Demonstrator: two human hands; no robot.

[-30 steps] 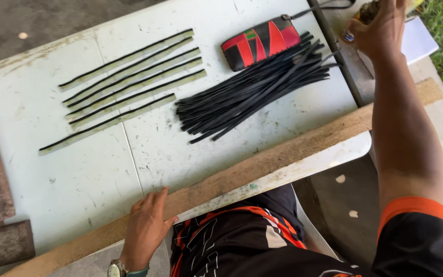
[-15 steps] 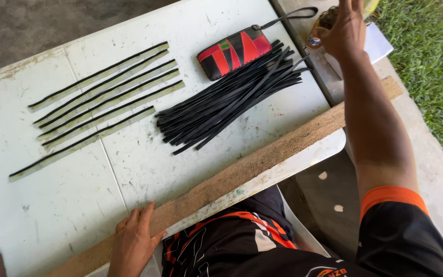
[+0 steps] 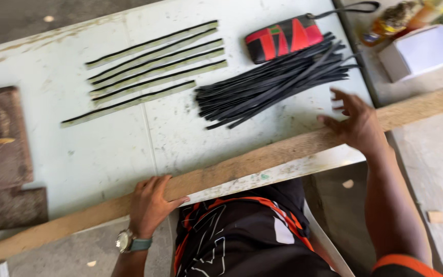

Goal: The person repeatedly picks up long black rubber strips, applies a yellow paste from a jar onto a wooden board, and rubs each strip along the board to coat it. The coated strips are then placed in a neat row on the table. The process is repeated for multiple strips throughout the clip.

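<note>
Plank (image 3: 242, 164) of long, rough, pale wood: found lying slantwise along near edge of white worktop (image 3: 103, 149). Found left hand (image 3: 149, 202), wristwatch (image 3: 125, 240) on it, pressed on plank near its left part, fingers (image 3: 152, 183) curled over the top face, holding it. Found right hand (image 3: 355, 123) resting on plank toward its right end, fingers (image 3: 342, 97) spread wide and blurred, gripping nothing. Logged beyond plank, apart from both hands: loose bundle of thin black strips (image 3: 273, 82), row of flat green-and-black strips (image 3: 149, 66), red-and-black zip pouch (image 3: 283, 38), white box (image 3: 419, 51).

Judged step in hand: steadying plank against worktop edge. Judged that any shift of it would need right fingers closed on it first, both ends moved together.

Compared with half a second before: right hand was stretched far out by pouch's strap; now drawn back onto plank. Left hand unmoved.
</note>
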